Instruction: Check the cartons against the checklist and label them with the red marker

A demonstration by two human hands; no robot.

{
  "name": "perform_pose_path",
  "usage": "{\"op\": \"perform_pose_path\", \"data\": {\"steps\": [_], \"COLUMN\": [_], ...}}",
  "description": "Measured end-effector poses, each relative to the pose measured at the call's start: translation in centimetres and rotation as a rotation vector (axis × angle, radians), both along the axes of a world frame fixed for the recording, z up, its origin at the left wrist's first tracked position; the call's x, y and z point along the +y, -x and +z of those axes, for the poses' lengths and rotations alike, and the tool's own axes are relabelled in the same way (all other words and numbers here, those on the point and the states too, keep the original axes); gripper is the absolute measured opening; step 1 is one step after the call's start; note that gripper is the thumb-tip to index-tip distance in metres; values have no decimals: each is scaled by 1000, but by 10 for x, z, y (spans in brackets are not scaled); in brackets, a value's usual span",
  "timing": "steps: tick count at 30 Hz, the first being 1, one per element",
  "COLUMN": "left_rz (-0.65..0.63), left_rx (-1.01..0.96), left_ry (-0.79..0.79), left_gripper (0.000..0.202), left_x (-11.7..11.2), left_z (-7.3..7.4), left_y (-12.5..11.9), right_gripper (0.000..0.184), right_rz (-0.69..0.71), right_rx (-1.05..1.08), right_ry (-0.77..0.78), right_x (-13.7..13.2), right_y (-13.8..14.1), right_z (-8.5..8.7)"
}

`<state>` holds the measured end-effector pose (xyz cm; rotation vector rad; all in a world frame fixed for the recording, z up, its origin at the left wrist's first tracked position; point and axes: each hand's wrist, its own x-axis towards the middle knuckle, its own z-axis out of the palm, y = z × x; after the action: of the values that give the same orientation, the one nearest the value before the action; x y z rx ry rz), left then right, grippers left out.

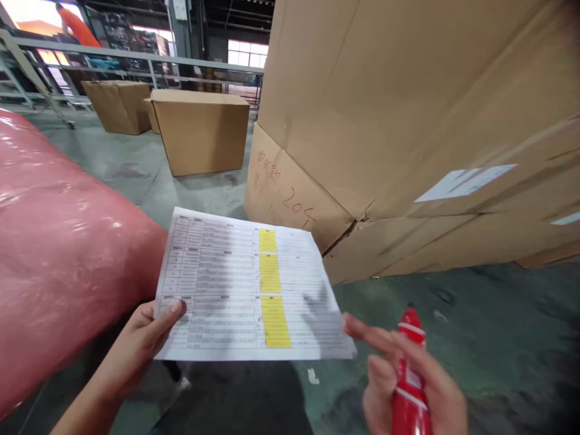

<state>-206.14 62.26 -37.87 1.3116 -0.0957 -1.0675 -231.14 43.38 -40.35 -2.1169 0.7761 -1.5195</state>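
Head view: your left hand (147, 326) pinches printed sheet (226, 284) at left edge; right hand (437, 389) clasps red marker (411, 417). Sheet likely floppy: grip edges.

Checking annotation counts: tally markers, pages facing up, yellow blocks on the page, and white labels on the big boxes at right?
Marker: 1
Page: 1
Yellow blocks: 3
White labels: 2
Total: 7

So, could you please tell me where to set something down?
Bare floor shows between the pink bundle and the standing box; another patch lies right of the red marker, below the large cartons. The bundle crowds the left, the cartons the upper right.
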Motion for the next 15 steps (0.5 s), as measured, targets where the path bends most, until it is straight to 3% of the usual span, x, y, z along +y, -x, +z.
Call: {"op": "perform_pose_path", "data": {"steps": [3, 6, 8, 10, 15], "left_rz": [36, 11, -20, -41, 2], "left_rx": [15, 25, 18, 2, 2], "left_ry": [25, 66, 88, 98, 60], "left_gripper": [27, 23, 22, 22, 24], "left_x": [-1, -2, -2, -3, -11], "left_z": [3, 1, 0, -2, -1], "left_y": [2, 4, 5, 5, 8], "right_gripper": [32, 51, 58, 60, 51], "right_rz": [-143, -77, 5, 75, 138], "right_rx": [-47, -149, -186, -206, -233], "right_ry": [-281, -710, -894, -965, -944], "right_x": [-18, -32, -37, -39, -42], "right_y": [-3, -6, -6, -5, 1], "right_z": [-4, -2, 1, 3, 3]}}
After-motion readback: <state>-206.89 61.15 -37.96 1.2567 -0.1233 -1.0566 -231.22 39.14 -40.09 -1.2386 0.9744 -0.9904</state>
